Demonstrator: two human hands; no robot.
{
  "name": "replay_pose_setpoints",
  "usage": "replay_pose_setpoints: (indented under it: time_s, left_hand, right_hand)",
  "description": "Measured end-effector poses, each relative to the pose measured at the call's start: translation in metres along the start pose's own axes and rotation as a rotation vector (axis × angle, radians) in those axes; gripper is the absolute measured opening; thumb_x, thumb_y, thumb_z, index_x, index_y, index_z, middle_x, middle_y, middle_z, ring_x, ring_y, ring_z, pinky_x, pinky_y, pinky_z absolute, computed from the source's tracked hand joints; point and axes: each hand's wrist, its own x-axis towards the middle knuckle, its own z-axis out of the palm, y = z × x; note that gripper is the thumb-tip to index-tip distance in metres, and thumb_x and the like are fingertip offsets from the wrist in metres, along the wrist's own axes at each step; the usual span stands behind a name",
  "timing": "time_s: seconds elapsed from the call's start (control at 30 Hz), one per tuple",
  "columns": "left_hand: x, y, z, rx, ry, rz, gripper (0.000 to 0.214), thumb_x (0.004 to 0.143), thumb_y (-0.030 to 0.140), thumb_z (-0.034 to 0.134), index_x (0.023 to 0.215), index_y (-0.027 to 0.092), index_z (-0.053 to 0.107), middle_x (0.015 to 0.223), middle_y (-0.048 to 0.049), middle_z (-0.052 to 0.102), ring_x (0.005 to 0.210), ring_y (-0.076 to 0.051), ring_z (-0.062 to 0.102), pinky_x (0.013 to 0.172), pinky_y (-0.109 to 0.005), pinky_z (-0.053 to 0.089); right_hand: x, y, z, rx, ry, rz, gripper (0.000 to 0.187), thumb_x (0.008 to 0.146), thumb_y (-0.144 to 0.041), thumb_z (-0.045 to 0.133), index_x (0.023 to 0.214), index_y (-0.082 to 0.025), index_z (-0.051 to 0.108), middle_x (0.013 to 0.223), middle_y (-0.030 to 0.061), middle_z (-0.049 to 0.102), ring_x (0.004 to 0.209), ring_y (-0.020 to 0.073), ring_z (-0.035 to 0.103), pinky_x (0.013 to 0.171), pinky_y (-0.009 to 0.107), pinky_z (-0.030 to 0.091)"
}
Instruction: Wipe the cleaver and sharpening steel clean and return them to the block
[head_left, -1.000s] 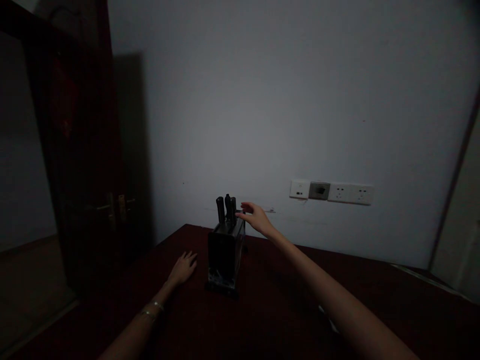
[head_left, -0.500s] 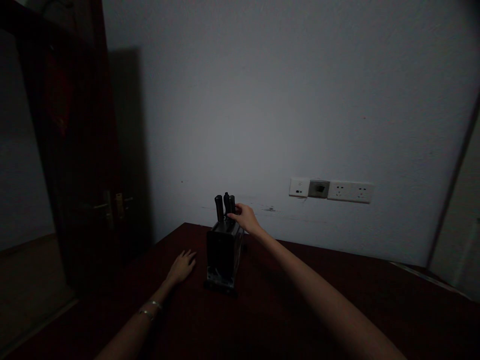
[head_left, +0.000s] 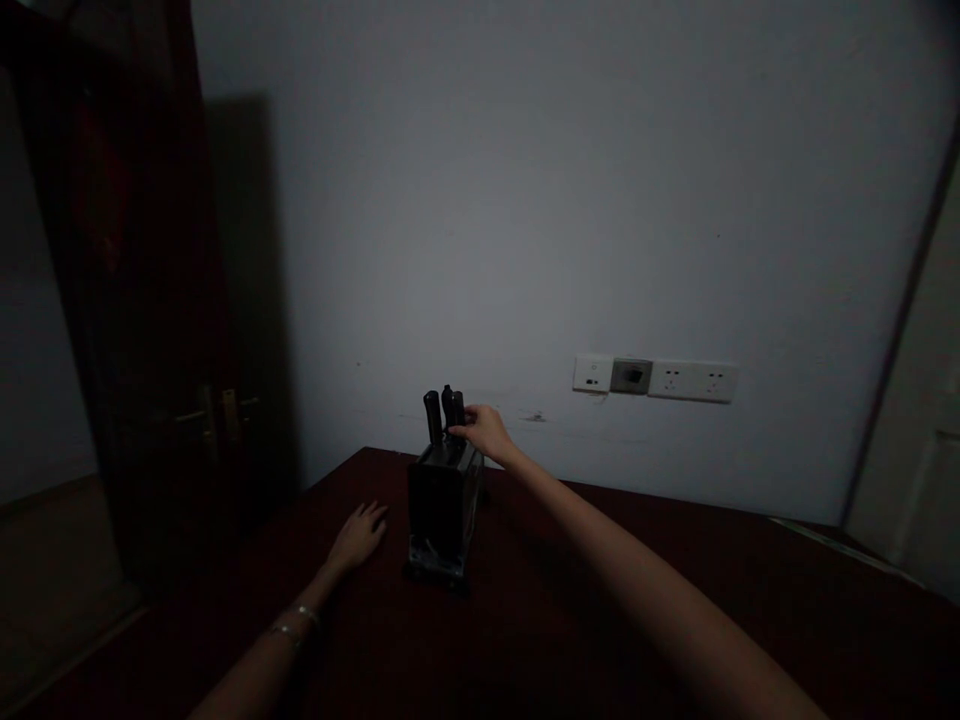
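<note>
A black knife block [head_left: 437,505] stands upright on the dark red table [head_left: 540,620], with black knife handles [head_left: 433,418] rising from its top. At the rightmost handle [head_left: 459,408] is my right hand [head_left: 484,432], its thumb and fingers closed around the lower part just above the block's top. The blade of that knife is out of sight inside the block. My left hand [head_left: 358,535] lies on the table to the left of the block, fingers stretched and apart, touching only the tabletop. Silvery bracelets [head_left: 296,622] circle the left wrist.
Behind the table rises a pale wall with a row of sockets and switches [head_left: 652,379] right of the block. A dark red door [head_left: 142,350] with a metal handle stands at the left. A light door [head_left: 919,450] is at the far right. The room is dim.
The view has turned slightly, so everything sits a little further left. My right hand keeps its grip at the rightmost handle, and my left hand stays flat on the table.
</note>
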Motion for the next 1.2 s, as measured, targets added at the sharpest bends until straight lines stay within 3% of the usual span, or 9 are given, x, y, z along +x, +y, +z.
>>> replay_pose_setpoints:
  time_s: [0.3, 0.57, 1.2]
  left_hand:
    - [-0.001, 0.002, -0.004, -0.005, 0.004, 0.009, 0.046, 0.086, 0.031, 0.034, 0.125, 0.013, 0.05, 0.135, -0.0114, 0.043, 0.128, -0.025, 0.033, 0.105, -0.037, 0.025]
    - [0.001, 0.0, -0.001, -0.014, -0.004, 0.022, 0.048, 0.086, 0.032, 0.031, 0.125, 0.012, 0.05, 0.135, -0.0116, 0.042, 0.128, -0.024, 0.032, 0.106, -0.037, 0.023]
    - [0.001, 0.002, -0.003, -0.005, -0.005, 0.017, 0.047, 0.086, 0.032, 0.034, 0.126, 0.013, 0.049, 0.135, -0.0103, 0.042, 0.128, -0.025, 0.032, 0.106, -0.037, 0.023]
  right_hand:
    - [0.008, -0.011, -0.007, -0.036, -0.028, 0.018, 0.02, 0.06, -0.017, 0.069, 0.079, -0.01, 0.068, 0.069, 0.0017, 0.066, 0.062, 0.013, 0.058, 0.052, 0.019, 0.039]
    - [0.023, -0.025, -0.022, -0.079, -0.012, -0.006, 0.021, 0.06, -0.018, 0.071, 0.08, -0.01, 0.069, 0.072, 0.0038, 0.067, 0.066, 0.0146, 0.061, 0.055, 0.02, 0.041]
    - [0.06, -0.096, -0.07, -0.2, 0.037, -0.141, 0.02, 0.06, -0.025, 0.072, 0.07, -0.008, 0.067, 0.063, 0.0026, 0.06, 0.061, 0.0128, 0.055, 0.055, 0.022, 0.039]
